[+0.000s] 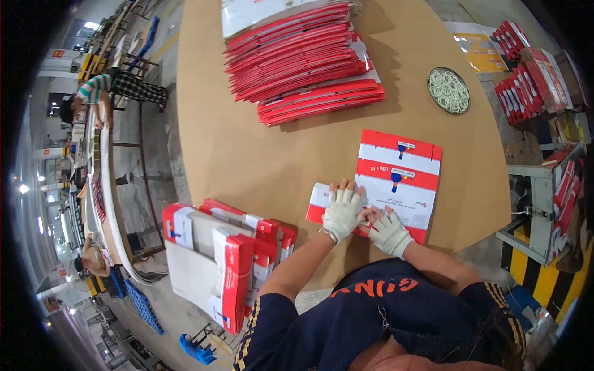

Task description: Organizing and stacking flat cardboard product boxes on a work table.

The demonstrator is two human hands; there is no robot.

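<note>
A flattened red-and-white printed carton (396,204) lies on the brown tabletop in front of me, with a side part (320,196) reaching out to the left. My left hand (343,213), in a whitish fingertip-less glove, rests flat on that side part with its fingers stretched out. Beside it, my right hand (388,233), gloved alike, lies on the carton's lower left area, fingers extended toward the left hand. Neither hand is wrapped round anything. Both touch the carton from above.
A tall stack of flat red cartons (303,62) stands at the far side of the brown table (247,154). A round dish (448,90) holds pale rings. More cartons (229,266) stand at lower left; others (538,80) are at right, near a grey metal cabinet (538,213).
</note>
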